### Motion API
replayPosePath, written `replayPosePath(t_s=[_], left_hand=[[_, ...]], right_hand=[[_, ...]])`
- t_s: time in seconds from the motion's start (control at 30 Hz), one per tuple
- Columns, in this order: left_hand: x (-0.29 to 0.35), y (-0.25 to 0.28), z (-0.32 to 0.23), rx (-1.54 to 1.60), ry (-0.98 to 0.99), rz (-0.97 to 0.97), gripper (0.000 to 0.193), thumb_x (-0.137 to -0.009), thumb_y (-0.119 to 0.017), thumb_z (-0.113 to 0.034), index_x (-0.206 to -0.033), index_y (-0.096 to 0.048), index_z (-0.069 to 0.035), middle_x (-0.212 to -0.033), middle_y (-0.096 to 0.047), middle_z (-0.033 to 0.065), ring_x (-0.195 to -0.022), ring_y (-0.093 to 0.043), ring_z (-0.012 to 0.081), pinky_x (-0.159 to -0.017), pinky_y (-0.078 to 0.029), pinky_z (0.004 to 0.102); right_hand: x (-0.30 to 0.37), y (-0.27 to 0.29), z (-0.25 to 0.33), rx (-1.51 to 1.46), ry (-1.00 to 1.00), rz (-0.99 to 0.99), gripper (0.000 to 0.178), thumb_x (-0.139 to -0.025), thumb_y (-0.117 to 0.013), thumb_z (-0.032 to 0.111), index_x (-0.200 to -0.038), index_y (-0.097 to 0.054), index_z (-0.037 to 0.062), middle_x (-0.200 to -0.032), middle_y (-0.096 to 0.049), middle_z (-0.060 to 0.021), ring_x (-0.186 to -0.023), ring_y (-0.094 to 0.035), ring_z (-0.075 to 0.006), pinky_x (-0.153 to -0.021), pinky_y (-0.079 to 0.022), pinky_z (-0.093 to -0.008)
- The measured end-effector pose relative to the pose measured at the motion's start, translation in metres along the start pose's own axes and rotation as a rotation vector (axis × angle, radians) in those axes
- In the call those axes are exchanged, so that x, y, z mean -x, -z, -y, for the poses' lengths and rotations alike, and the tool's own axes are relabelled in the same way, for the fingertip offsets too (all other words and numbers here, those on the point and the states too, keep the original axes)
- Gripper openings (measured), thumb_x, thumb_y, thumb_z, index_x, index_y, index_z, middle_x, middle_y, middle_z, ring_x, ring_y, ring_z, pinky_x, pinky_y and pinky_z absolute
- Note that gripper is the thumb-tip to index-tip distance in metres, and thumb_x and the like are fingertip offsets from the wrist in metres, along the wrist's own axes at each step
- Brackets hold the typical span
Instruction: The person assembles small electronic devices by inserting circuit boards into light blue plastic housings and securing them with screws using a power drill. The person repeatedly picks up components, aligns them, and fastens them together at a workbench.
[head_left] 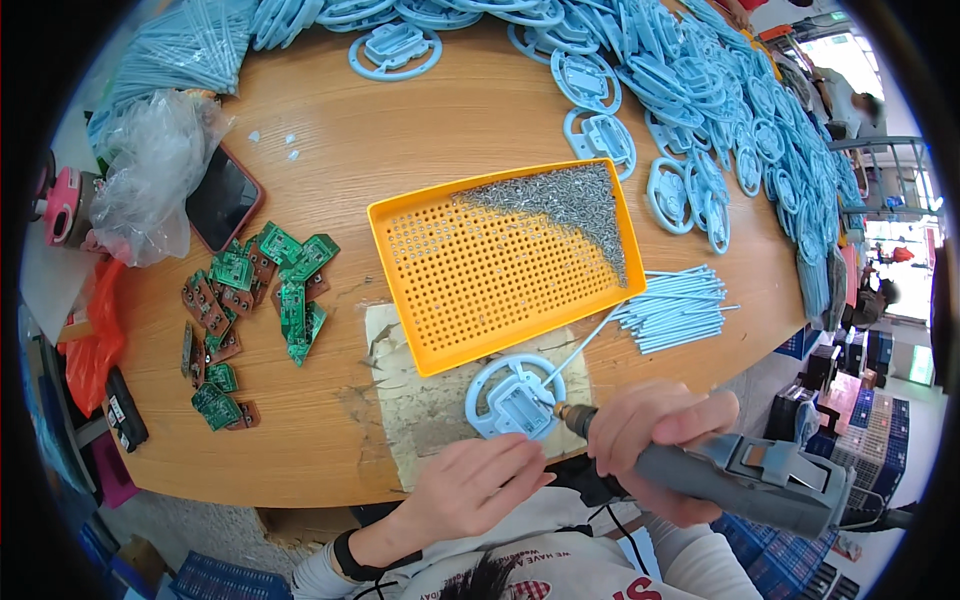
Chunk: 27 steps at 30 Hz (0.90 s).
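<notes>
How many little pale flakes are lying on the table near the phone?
3 that I can see: the left flake lies nearest the clear plastic bag; to its right, the upper flake is just above the lower flake. More may be hidden under the bag.

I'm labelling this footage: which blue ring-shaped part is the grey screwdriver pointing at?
The blue ring-shaped part on the worn mat, beside the left hand; the screwdriver points at it. The others lie beyond or right of the yellow tray.

Frame (523, 407) before tray (470, 290), circuit boards (292, 303) left
</notes>
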<state>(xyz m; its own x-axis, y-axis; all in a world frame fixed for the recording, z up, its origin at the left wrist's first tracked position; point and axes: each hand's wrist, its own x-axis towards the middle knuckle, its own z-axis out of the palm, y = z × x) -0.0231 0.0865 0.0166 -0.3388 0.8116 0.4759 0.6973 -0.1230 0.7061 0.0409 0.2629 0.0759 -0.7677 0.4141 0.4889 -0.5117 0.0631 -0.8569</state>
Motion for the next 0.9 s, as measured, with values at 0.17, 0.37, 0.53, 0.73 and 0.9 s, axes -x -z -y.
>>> replayPosePath(t_s=[0.17, 0.37, 0.53, 0.73, 0.9], left_hand=[[0.011, -0.025, 0.011, -0.154, 0.028, 0.313, 0.041, -0.085, -0.058, -0.015, -0.124, -0.056, -0.001, -0.136, -0.051, 0.0108, -0.129, -0.046, 0.0213, -0.104, -0.038, 0.0335], [0.016, -0.030, 0.021, -0.171, -0.017, 0.362, 0.048, -0.085, -0.050, -0.011, -0.131, -0.049, 0.003, -0.143, -0.044, 0.0131, -0.135, -0.040, 0.0216, -0.113, -0.030, 0.0353], [0.017, -0.030, 0.023, -0.145, -0.024, 0.354, 0.050, -0.084, -0.051, -0.011, -0.132, -0.048, 0.004, -0.143, -0.044, 0.0146, -0.135, -0.039, 0.0226, -0.112, -0.031, 0.0357], [0.014, -0.030, 0.021, -0.123, -0.009, 0.355, 0.050, -0.082, -0.051, -0.010, -0.129, -0.050, 0.006, -0.139, -0.046, 0.0180, -0.133, -0.042, 0.0237, -0.111, -0.033, 0.0361], [0.015, -0.031, 0.022, -0.152, -0.018, 0.347, 0.048, -0.082, -0.052, -0.011, -0.126, -0.052, 0.006, -0.136, -0.049, 0.0190, -0.131, -0.044, 0.0242, -0.110, -0.034, 0.0366]], right_hand=[[0.001, 0.009, -0.027, -0.091, 0.059, 0.121, 0.072, -0.077, -0.075, 0.050, -0.113, -0.045, -0.0045, -0.065, -0.058, -0.0117, -0.054, -0.059, -0.0213, -0.048, -0.048, -0.0319], [0.009, 0.008, -0.033, -0.007, 0.045, 0.102, 0.069, -0.077, -0.075, 0.050, -0.110, -0.048, -0.0036, -0.066, -0.059, -0.0117, -0.056, -0.060, -0.0220, -0.051, -0.049, -0.0321], [0.010, 0.007, -0.033, -0.002, 0.044, 0.118, 0.071, -0.077, -0.075, 0.052, -0.111, -0.047, -0.0033, -0.066, -0.059, -0.0106, -0.055, -0.060, -0.0213, -0.050, -0.048, -0.0314], [0.013, 0.003, -0.031, 0.053, 0.045, 0.148, 0.066, -0.077, -0.076, 0.046, -0.113, -0.046, -0.0007, -0.066, -0.057, -0.0095, -0.055, -0.060, -0.0231, -0.049, -0.047, -0.0330], [0.011, 0.002, -0.038, 0.099, 0.089, 0.188, 0.063, -0.080, -0.072, 0.048, -0.108, -0.043, -0.0013, -0.064, -0.058, -0.0091, -0.051, -0.059, -0.0220, -0.046, -0.048, -0.0303]])
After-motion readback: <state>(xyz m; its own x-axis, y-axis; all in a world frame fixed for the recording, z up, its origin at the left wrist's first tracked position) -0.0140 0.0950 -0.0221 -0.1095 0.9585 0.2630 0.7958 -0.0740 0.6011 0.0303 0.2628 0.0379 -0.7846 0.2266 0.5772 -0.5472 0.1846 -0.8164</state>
